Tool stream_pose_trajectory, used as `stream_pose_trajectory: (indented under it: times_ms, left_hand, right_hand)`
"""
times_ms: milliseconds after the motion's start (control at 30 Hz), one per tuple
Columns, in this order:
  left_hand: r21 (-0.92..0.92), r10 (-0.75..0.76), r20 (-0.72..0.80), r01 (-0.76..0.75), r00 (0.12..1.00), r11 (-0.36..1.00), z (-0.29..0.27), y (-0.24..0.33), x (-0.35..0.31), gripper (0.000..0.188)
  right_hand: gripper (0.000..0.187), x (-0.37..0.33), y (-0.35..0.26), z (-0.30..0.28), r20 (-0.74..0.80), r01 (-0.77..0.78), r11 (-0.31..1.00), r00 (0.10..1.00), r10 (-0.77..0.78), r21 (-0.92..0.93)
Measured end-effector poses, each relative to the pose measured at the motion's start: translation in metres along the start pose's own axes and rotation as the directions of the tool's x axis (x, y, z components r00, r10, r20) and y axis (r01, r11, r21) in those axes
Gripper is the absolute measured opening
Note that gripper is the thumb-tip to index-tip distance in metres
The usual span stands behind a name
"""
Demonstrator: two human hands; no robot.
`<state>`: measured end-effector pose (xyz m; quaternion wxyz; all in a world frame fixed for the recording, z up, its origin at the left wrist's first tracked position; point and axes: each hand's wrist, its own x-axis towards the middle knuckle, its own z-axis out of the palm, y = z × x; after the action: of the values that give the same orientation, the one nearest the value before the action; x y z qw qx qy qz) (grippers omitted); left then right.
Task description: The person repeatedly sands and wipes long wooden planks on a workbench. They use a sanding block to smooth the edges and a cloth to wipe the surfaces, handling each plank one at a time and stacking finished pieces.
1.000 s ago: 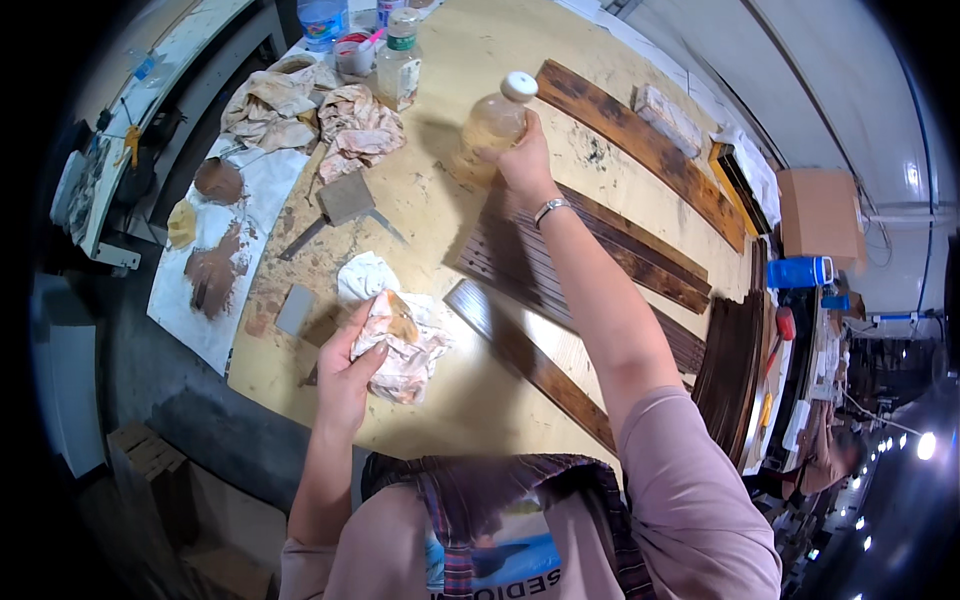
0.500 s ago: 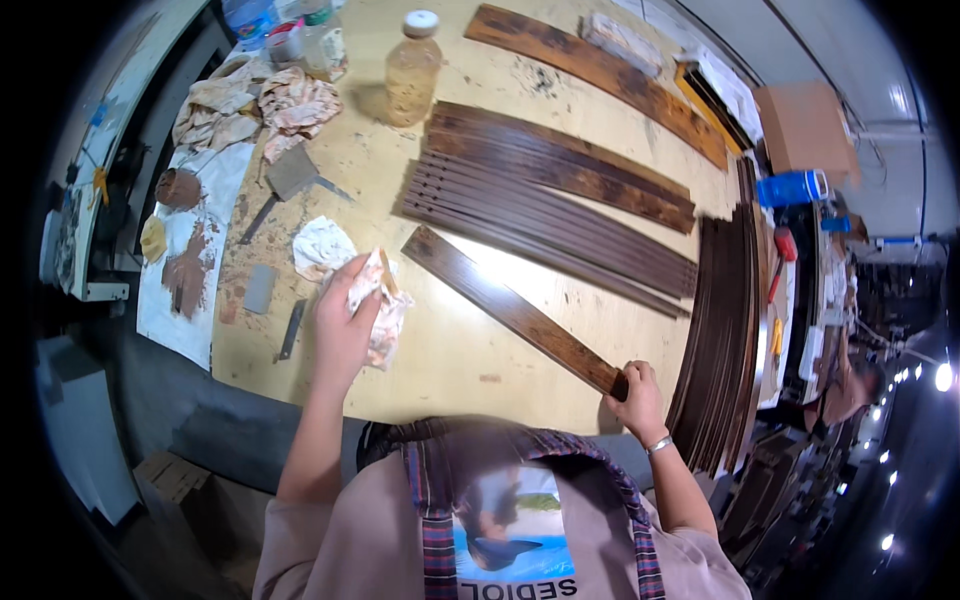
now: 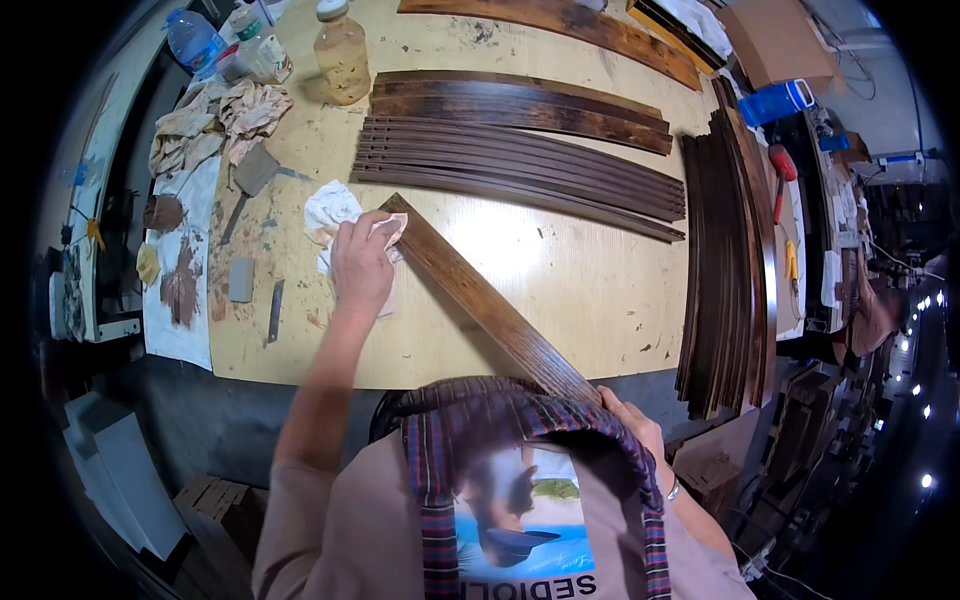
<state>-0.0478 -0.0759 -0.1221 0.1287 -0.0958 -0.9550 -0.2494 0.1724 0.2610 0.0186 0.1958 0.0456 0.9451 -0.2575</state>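
At the front of the worktop (image 3: 600, 275): one brown wooden board (image 3: 480, 305), slanting from beside the left hand (image 3: 362, 262) down to the person's apron (image 3: 465, 415). Near end reaches past the front edge; a shadow runs along its left side. Whether its far end bears on the worktop cannot be told.

Left hand: fingers bent and closed on a stained, pinkish cloth (image 3: 399, 228), held against the far end of the board. Part of the cloth hangs out below the palm. A crumpled white cloth (image 3: 331, 204) lies just beyond.

Right hand (image 3: 637, 422): fingers gripping the near end of the board, close against the apron; hand partly covered by the apron strap.

Beyond the board: a row of dark grooved strips (image 3: 520, 172), laid roughly crosswise; behind them, mottled brown planks (image 3: 500, 100). To their left, an upright plastic bottle (image 3: 342, 62) of yellowish liquid with a white cap. At right, a bundle of long dark slats (image 3: 722, 270), with a red-headed mallet (image 3: 783, 163) just past it.

Left side: crumpled stained rags (image 3: 255, 110), a broad scraper (image 3: 256, 170), a small grey block (image 3: 241, 279) and a narrow metal strip (image 3: 275, 311), all lying apart from the board. Farther left, a white sheet (image 3: 178, 345) bears brown smears and a yellowish lump (image 3: 148, 263).
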Motion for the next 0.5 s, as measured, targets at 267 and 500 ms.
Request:
stream_pose_trajectory:
  times_ms: [267,500]
  left_hand:
    - [0.011,0.307,-0.084,-0.307,0.948,0.952,-0.004,0.01,-0.017,0.038]
    - [0.014,0.392,-0.01,-0.392,0.92,0.92,-0.015,0.027,-0.039,0.047]
  right_hand:
    - [0.052,-0.008,-0.006,-0.001,0.002,-0.027,0.996,1.0,0.027,-0.089]
    - [0.053,-0.016,0.003,0.005,-0.061,-0.002,0.98,0.998,-0.01,-0.201]
